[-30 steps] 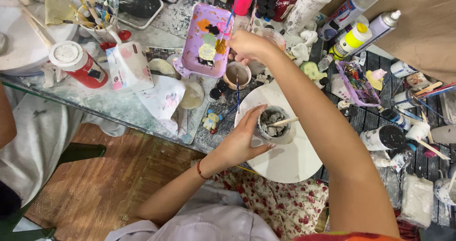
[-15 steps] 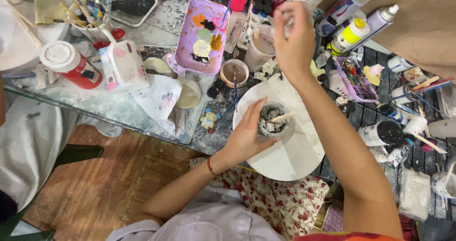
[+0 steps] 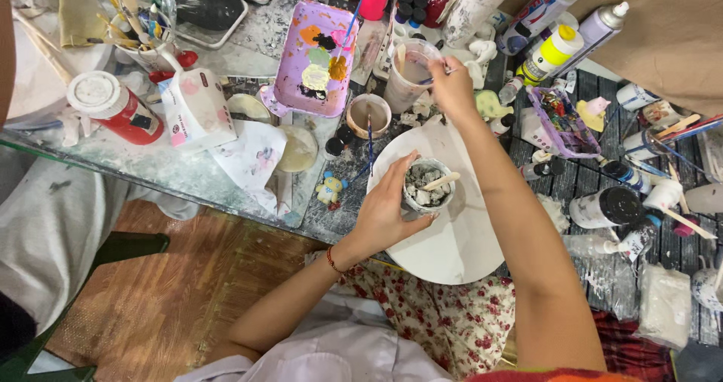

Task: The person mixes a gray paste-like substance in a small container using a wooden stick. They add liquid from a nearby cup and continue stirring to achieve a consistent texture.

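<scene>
White and round, one board (image 3: pixel 459 239) lies at the near edge of the cluttered tabletop (image 3: pixel 188 175) and carries one small cup (image 3: pixel 428 186) of grey lumps with one wooden stick (image 3: pixel 440 180) resting in it; the left hand (image 3: pixel 388 205) is curled around the cup's side, gripping it. The right hand (image 3: pixel 454 88) is pinched closed on one thin brush (image 3: pixel 431 79), whose tip sits in one clear plastic cup (image 3: pixel 410 70) of cloudy water just beyond the board. One purple paint tray (image 3: pixel 316 58) with several colour blobs and one red jar (image 3: pixel 113 107) with a white lid stand to the left, well apart from both hands.
</scene>
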